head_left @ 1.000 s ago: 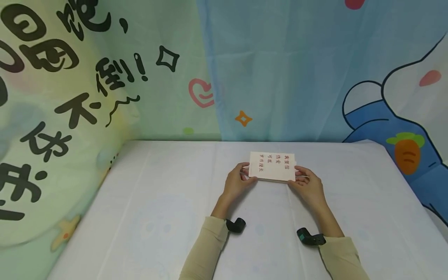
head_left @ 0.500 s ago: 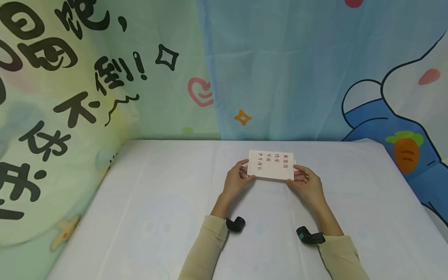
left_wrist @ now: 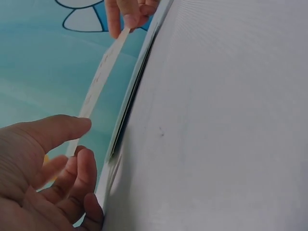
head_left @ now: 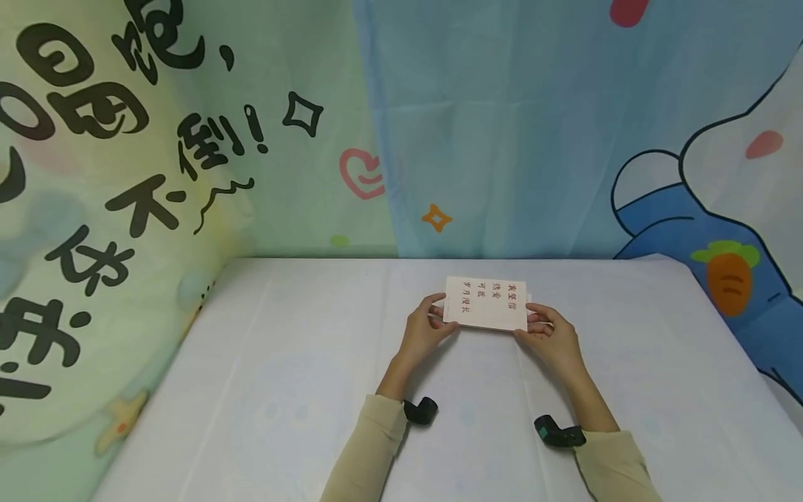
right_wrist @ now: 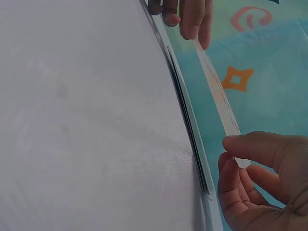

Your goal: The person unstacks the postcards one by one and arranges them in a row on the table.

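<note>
A thin white card [head_left: 485,303] with columns of reddish characters is held level between both hands. My left hand [head_left: 422,335] pinches its left edge, thumb on top and fingers beneath. The right hand [head_left: 555,345] pinches the opposite edge in the same way. Seen edge-on in the left wrist view, the card [left_wrist: 102,77] stands apart from the table, over a flat, dark-edged stack [left_wrist: 132,96]. The right wrist view shows that gap too, between the card [right_wrist: 220,96] and the stack. From the head, the card hides nearly all of the stack.
A white cloth covers the table [head_left: 301,376]; its far edge lies just beyond the card. Behind it hangs a printed curtain [head_left: 502,125] with large characters and a cartoon figure. Each wrist wears a small black camera [head_left: 422,411].
The head view has tilted slightly, so the whole scene sits lower. The card has shifted a little left and away, covering more of the dark edge under it. Both hands keep their grip.
</note>
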A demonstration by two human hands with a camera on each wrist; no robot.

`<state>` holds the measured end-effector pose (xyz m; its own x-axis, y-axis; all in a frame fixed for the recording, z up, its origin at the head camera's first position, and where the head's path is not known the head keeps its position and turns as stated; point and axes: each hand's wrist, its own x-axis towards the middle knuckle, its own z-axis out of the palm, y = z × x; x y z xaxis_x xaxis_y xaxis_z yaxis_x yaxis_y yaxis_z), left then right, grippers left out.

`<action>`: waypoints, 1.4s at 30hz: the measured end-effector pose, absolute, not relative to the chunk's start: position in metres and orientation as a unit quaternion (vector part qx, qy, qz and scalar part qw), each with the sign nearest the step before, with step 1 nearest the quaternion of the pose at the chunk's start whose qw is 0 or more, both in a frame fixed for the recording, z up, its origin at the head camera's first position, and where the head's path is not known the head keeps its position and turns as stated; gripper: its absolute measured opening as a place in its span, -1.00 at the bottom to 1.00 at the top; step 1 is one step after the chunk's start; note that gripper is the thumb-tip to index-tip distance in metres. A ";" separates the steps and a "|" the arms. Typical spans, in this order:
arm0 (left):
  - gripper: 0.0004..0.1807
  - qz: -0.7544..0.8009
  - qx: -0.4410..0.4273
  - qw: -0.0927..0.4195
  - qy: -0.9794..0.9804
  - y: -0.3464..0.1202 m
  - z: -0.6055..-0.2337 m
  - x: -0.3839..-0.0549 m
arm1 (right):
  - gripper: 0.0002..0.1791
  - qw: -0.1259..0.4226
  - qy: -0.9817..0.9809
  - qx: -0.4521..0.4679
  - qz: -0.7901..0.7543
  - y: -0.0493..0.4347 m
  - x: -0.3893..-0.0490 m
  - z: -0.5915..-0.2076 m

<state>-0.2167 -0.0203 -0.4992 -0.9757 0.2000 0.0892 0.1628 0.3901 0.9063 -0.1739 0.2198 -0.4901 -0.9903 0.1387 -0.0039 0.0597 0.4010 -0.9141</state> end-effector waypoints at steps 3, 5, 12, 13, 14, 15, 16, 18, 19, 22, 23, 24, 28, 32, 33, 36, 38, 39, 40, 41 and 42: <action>-0.33 0.550 0.105 0.022 0.828 -0.021 -0.499 -0.214 | -0.33 0.034 -0.838 -0.058 0.542 0.219 -0.172 -0.490; -0.33 0.553 0.105 0.027 0.826 -0.022 -0.498 -0.213 | -0.33 0.033 -0.839 -0.060 0.539 0.218 -0.171 -0.488; -0.31 0.546 0.108 0.036 0.830 -0.030 -0.495 -0.208 | -0.34 0.031 -0.840 -0.054 0.540 0.215 -0.167 -0.485; -0.31 0.546 0.110 0.036 0.830 -0.031 -0.494 -0.208 | -0.34 0.031 -0.839 -0.052 0.541 0.214 -0.167 -0.485; -0.31 0.546 0.111 0.037 0.830 -0.033 -0.494 -0.207 | -0.34 0.032 -0.837 -0.051 0.544 0.214 -0.166 -0.485; -0.31 0.546 0.113 0.038 0.829 -0.034 -0.494 -0.207 | -0.35 0.032 -0.836 -0.049 0.545 0.213 -0.166 -0.486; -0.31 0.546 0.113 0.038 0.829 -0.036 -0.493 -0.206 | -0.35 0.032 -0.835 -0.046 0.547 0.212 -0.165 -0.486; -0.31 0.545 0.115 0.039 0.829 -0.039 -0.492 -0.204 | -0.36 0.031 -0.833 -0.041 0.551 0.210 -0.164 -0.486; -0.31 0.545 0.117 0.040 0.830 -0.041 -0.492 -0.204 | -0.36 0.030 -0.831 -0.039 0.554 0.209 -0.163 -0.486; -0.32 0.539 0.120 0.039 0.833 -0.047 -0.490 -0.201 | -0.37 0.025 -0.826 -0.035 0.562 0.205 -0.161 -0.485; -0.32 0.537 0.122 0.038 0.834 -0.049 -0.490 -0.200 | -0.38 0.024 -0.824 -0.034 0.565 0.204 -0.160 -0.484; -0.32 0.535 0.123 0.038 0.835 -0.051 -0.489 -0.199 | -0.38 0.023 -0.822 -0.034 0.568 0.203 -0.159 -0.484; -0.32 0.531 0.124 0.035 0.837 -0.057 -0.488 -0.196 | -0.38 0.029 -0.817 -0.025 0.576 0.197 -0.157 -0.480; -0.32 0.526 0.121 0.032 0.841 -0.063 -0.487 -0.194 | -0.37 0.031 -0.814 -0.012 0.580 0.191 -0.156 -0.477; -0.32 0.523 0.122 0.029 0.843 -0.065 -0.487 -0.194 | -0.37 0.029 -0.814 -0.009 0.580 0.189 -0.156 -0.477; -0.32 0.515 0.123 0.026 0.848 -0.070 -0.487 -0.191 | -0.36 0.022 -0.814 -0.007 0.580 0.185 -0.155 -0.478; -0.33 0.511 0.126 0.021 0.850 -0.073 -0.487 -0.190 | -0.36 0.019 -0.814 -0.006 0.580 0.183 -0.155 -0.480; -0.33 0.511 0.126 0.020 0.850 -0.075 -0.487 -0.190 | -0.36 0.019 -0.814 -0.004 0.580 0.181 -0.155 -0.480; -0.33 0.511 0.125 0.019 0.850 -0.077 -0.487 -0.190 | -0.36 0.020 -0.814 -0.002 0.580 0.180 -0.155 -0.481; -0.33 0.511 0.126 0.017 0.850 -0.078 -0.487 -0.190 | -0.36 0.021 -0.814 0.001 0.581 0.179 -0.155 -0.481; -0.33 0.510 0.125 0.016 0.851 -0.080 -0.487 -0.189 | -0.37 0.022 -0.813 0.004 0.581 0.178 -0.156 -0.482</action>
